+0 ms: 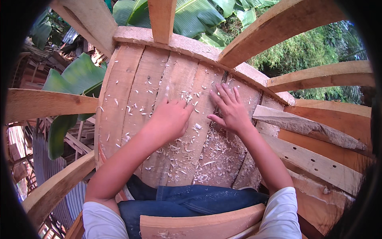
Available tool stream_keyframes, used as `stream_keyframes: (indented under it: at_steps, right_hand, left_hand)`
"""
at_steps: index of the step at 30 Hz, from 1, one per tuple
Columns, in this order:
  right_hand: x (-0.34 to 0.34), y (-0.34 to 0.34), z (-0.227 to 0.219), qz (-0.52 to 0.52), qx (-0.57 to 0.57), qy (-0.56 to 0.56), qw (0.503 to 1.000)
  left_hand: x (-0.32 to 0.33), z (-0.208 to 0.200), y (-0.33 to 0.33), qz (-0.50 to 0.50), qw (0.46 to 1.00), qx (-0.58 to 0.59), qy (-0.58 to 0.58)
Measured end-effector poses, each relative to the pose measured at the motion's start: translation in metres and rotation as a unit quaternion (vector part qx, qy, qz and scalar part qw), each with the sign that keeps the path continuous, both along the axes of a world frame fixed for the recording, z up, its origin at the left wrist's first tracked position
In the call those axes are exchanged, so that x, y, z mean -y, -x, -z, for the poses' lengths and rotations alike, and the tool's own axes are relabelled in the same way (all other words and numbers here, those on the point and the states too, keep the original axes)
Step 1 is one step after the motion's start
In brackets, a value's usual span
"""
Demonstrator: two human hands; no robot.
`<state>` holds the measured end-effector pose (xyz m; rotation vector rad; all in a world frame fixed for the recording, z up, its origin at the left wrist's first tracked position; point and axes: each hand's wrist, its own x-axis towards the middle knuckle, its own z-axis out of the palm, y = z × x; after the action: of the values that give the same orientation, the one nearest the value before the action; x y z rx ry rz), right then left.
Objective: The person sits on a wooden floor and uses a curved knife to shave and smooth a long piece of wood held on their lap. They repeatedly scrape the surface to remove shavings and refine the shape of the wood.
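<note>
My left hand (174, 118) is closed over the middle of a wooden plank floor (131, 83). Its fingers curl under, and what they hold, if anything, is hidden. A pale blurred streak shows just ahead of the knuckles. To its right my right hand (229, 106) lies flat on the boards with fingers spread, holding nothing. Curled wood shavings (187, 96) lie around both hands, and a thicker litter of shavings (217, 153) covers the planks nearer my lap.
Upright wooden ribs (162, 20) rise around the planks' edge. A rough-edged timber (306, 125) and a board with several holes (314, 161) lie at the right. A curved wooden piece (199, 223) crosses in front of my lap. Banana leaves (75, 75) hang beyond the left side.
</note>
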<state>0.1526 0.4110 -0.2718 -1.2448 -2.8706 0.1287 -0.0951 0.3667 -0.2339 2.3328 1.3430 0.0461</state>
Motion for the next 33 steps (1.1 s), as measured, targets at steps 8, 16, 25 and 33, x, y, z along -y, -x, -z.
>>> stream_keyframes:
  at_steps: [8, 16, 25, 33]
  right_hand:
    - [-0.007, 0.000, 0.006, 0.141, -0.031, -0.046, 0.989]
    - [-0.001, 0.010, 0.008, 0.147, -0.102, 0.081, 0.980]
    - [-0.013, 0.012, 0.012, 0.155, -0.119, 0.061, 0.979]
    - [-0.016, 0.011, -0.012, -0.003, -0.235, 0.151, 0.960]
  left_hand:
    - [-0.003, 0.024, -0.007, 0.028, 0.996, 0.058, -0.056]
    - [-0.007, 0.025, -0.009, -0.023, 0.992, 0.021, -0.126]
    - [0.003, 0.057, -0.033, -0.031, 0.985, 0.047, -0.162]
    - [-0.008, 0.036, -0.031, 0.039, 0.993, 0.087, -0.073]
